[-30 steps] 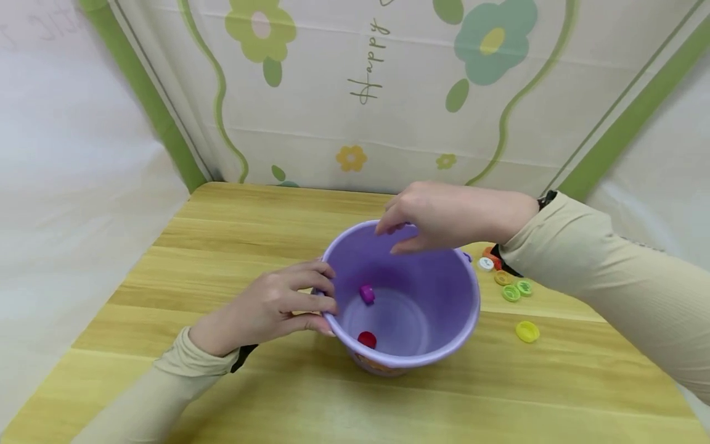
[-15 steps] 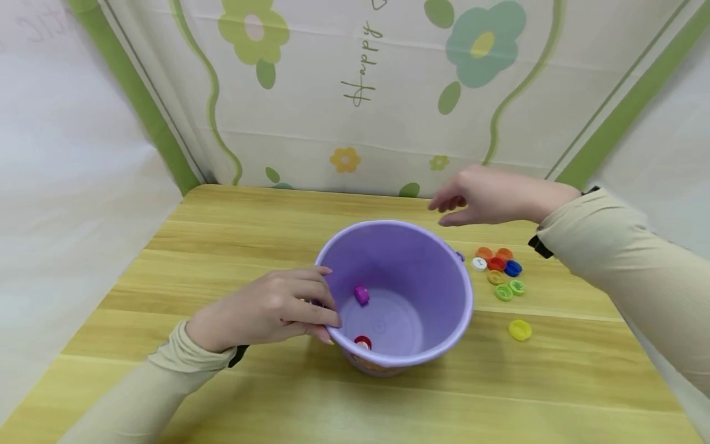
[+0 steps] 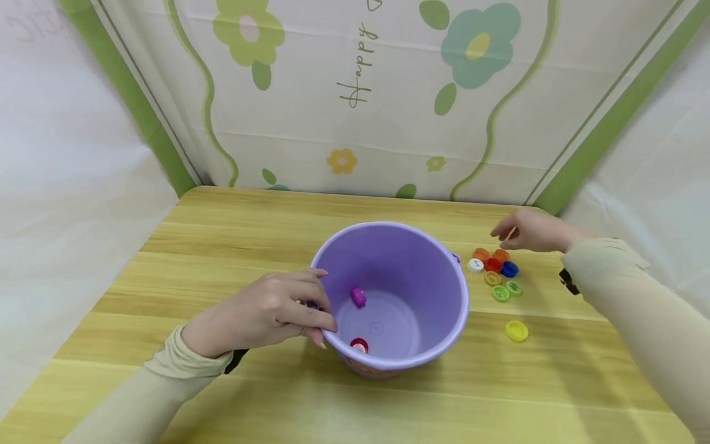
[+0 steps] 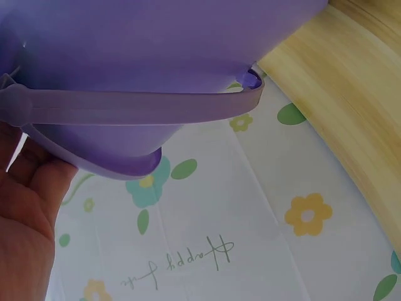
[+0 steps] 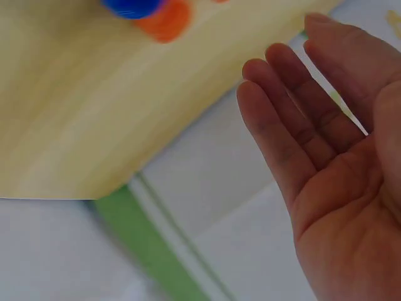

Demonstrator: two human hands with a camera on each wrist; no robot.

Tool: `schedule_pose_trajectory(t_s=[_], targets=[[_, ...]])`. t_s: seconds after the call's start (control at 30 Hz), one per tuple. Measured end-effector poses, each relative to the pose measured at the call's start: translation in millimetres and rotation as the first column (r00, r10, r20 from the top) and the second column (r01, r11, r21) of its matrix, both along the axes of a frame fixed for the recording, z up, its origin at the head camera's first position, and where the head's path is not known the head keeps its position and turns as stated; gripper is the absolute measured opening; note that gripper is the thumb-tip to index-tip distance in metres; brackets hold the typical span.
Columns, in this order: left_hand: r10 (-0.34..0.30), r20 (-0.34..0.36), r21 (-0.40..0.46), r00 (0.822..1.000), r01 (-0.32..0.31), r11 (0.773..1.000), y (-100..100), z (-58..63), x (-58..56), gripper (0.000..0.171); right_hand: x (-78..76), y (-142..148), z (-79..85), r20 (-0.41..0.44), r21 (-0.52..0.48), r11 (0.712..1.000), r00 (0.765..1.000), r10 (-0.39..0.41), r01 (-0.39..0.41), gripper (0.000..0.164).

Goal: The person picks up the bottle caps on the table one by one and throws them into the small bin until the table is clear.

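Note:
A purple plastic bucket [image 3: 421, 271] stands on the wooden table, its mouth tilted toward me. My left hand [image 3: 263, 314] grips its rim on the left side, fingers over the edge. Inside lie a magenta cap [image 3: 358, 296] and a red cap [image 3: 359, 345], both apparently plastic bottle caps. In the left wrist view the bucket's handle [image 4: 150, 108] crosses its outer wall. My right hand [image 3: 535, 231], holding nothing, hovers just behind the cluster of caps, near two orange caps [image 3: 501, 255]. The right wrist view shows its palm bare and its fingers [image 5: 269, 135] loosely extended.
Right of the bucket lie a white cap [image 3: 475, 265], a red cap [image 3: 492, 264], a blue cap [image 3: 510, 269], an amber cap [image 3: 492, 279] and two green caps [image 3: 501, 293]. A yellow cap [image 3: 517, 331] lies apart, nearer me. A flowered cloth [image 3: 310, 117] hangs behind the table.
My right hand has moved from above the bucket rightward to the loose caps. The red cap inside the bucket now shows a pale inside. My left hand stays on the rim.

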State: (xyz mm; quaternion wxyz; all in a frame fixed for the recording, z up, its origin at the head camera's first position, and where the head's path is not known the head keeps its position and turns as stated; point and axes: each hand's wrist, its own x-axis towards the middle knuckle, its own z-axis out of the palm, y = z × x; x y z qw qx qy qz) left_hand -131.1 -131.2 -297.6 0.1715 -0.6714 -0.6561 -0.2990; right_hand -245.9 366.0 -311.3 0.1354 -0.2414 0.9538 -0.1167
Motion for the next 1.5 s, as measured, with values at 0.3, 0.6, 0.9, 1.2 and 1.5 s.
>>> schedule_pose_trajectory(t_s=[0.3,0.6,0.9,1.2,1.5], targets=[[0.011,0.0,0.009,1.0,-0.011,1.0,-3.7,-2.6,0.9,0.017,-3.1,47.4,-51.9,0.066,-0.055,0.992,0.991,-0.113,0.117,0.05],[0.013,-0.001,0.016,1.0,-0.013,1.0,-4.6,-4.0,2.3,0.018,-3.1,49.6,-65.4,0.103,-0.036,0.988,0.984,-0.143,0.148,0.055],[0.005,0.004,0.032,1.0,-0.005,0.999,-3.9,-5.9,1.8,0.018,-4.1,37.7,-68.1,0.043,-0.017,0.997,0.996,-0.073,0.074,0.035],[-0.005,0.004,0.038,1.0,0.005,0.999,-2.5,-7.0,0.7,0.018,-5.4,33.3,-65.0,-0.008,0.041,0.997,0.997,-0.072,0.072,0.027],[0.002,0.008,0.028,1.0,-0.002,1.0,-2.5,-6.6,0.3,0.017,2.6,23.3,-30.9,-0.113,0.021,0.997,0.991,-0.071,0.074,0.027]])
